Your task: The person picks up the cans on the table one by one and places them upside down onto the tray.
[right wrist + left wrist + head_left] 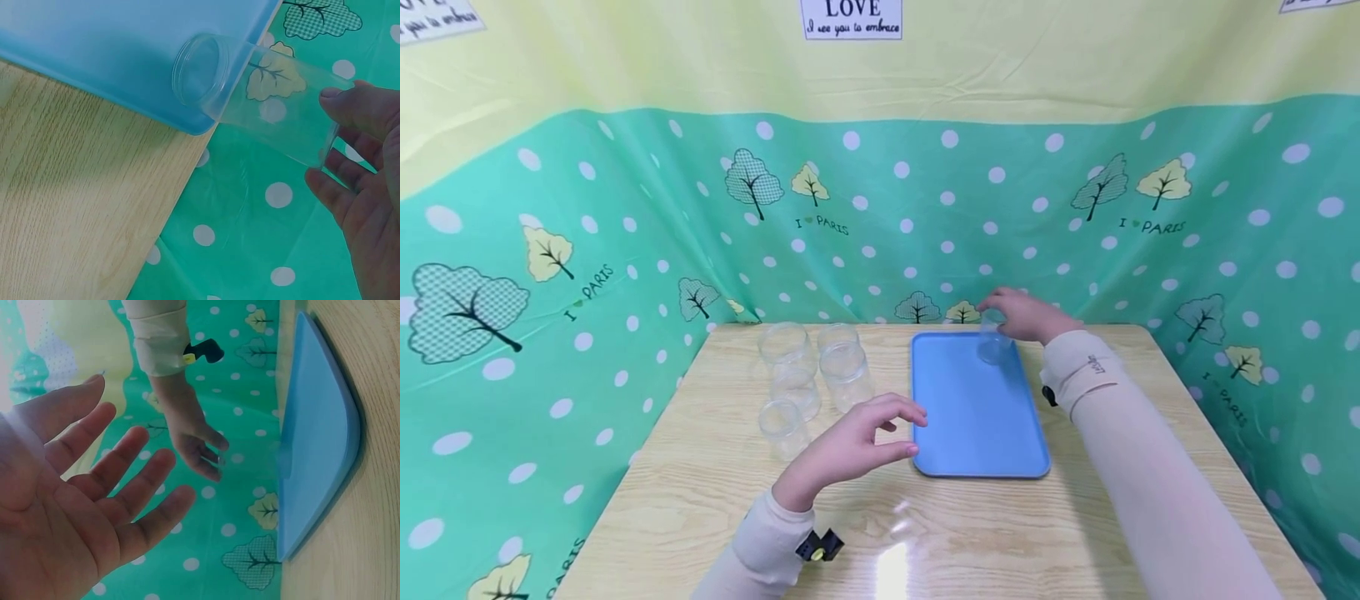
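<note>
Fabric in green and yellow, printed with white dots and small trees (925, 225), is hung around a pale wood-grain counter (970, 533). On it a flat blue rectangular tray (977, 417) is laid, and to the tray's left a cluster of transparent, round, straight-sided cups (796, 392) is set. Near the tray's left edge the left hand (846, 446) is held, its grip released, fingers spread and nothing grasped. By the right hand (1026, 317) a single transparent cylindrical cup (992, 346) is grasped near its upper end, between thumb and fingers. That cup is held at the tray's far right corner, just below the right grip, its long axis close to upright. Whether its lower end is touching the tray cannot be told. By the left hand, well apart from this cup, the cluster is more nearly reached.
</note>
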### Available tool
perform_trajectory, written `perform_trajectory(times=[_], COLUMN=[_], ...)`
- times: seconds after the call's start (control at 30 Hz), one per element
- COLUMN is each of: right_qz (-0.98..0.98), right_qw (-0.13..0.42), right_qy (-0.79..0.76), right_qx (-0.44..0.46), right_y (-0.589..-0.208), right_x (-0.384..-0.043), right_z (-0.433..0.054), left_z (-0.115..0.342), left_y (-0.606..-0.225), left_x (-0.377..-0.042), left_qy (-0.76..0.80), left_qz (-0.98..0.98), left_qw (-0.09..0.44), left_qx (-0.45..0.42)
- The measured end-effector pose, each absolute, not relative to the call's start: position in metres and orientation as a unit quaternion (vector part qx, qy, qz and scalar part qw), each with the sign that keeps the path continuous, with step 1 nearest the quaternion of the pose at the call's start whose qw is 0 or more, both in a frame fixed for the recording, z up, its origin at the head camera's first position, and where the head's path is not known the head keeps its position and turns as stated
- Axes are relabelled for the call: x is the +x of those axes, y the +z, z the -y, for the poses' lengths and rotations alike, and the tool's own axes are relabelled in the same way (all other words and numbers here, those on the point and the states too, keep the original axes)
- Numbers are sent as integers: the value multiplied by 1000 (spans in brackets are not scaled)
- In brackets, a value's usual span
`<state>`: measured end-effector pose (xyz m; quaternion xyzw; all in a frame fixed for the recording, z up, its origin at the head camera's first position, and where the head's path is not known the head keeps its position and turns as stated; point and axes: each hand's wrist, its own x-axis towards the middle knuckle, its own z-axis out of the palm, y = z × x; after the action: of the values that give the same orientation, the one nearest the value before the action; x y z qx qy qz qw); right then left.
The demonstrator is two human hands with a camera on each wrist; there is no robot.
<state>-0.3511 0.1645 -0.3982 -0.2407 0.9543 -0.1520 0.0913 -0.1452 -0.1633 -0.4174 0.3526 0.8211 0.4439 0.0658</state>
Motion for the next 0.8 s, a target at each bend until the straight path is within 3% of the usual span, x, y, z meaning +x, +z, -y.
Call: perform_trajectory(times=[0.5,0.8], right_qz=[-953,-969], right_qw=[85,16], right_qy=[-148,-104], right_qx=[-248,-225], right_y=[-397,-394], right_x=[-355,-347], right_z=[-160,-154], left_z=[165,165], left_y=[-414,-415], left_x=[-144,-144], left_qy=[433,436], left_qz=[-827,-823], left_qw=[62,60], left_qx=[353,359])
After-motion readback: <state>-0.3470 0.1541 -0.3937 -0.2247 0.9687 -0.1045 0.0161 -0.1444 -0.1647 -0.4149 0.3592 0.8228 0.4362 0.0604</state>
